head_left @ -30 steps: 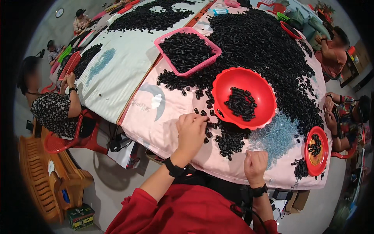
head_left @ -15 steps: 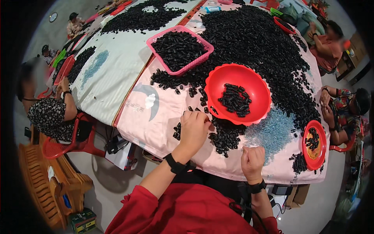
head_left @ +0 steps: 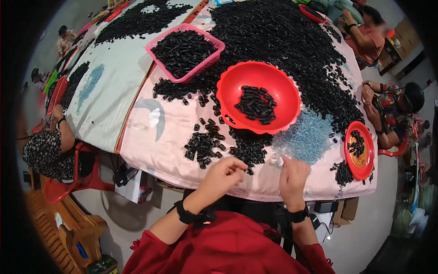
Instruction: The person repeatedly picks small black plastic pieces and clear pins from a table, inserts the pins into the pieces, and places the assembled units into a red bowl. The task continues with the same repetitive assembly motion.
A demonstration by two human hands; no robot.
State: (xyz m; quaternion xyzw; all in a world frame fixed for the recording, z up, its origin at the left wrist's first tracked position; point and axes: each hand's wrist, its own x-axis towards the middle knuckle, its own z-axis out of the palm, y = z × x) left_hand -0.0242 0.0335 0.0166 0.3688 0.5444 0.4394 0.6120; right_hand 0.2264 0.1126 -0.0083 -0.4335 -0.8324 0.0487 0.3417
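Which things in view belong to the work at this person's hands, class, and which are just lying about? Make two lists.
Seem part of the work:
- loose black pieces, just beyond the left hand
- clear bluish pieces, near the right hand
- red scalloped bowl
- probably the pink basket

Seem just lying about:
- wooden bench
- cardboard box, lower right

1. Shows the table (head_left: 319, 189) covered in pink cloth (head_left: 178, 118), with white cloth (head_left: 109, 109) to the left.
2. Carries a broad heap of black pieces (head_left: 283, 45) on the pink cloth, plus a pink basket (head_left: 203, 66) and a red bowl (head_left: 278, 105) along its edge.
3. Bears a bluish pile (head_left: 308, 137) at the bowl's right, loose black clusters (head_left: 203, 148) nearer the front.
4. Holds a red oval tray (head_left: 370, 150) near the right edge.
5. Has another black heap (head_left: 141, 23) on the white cloth.
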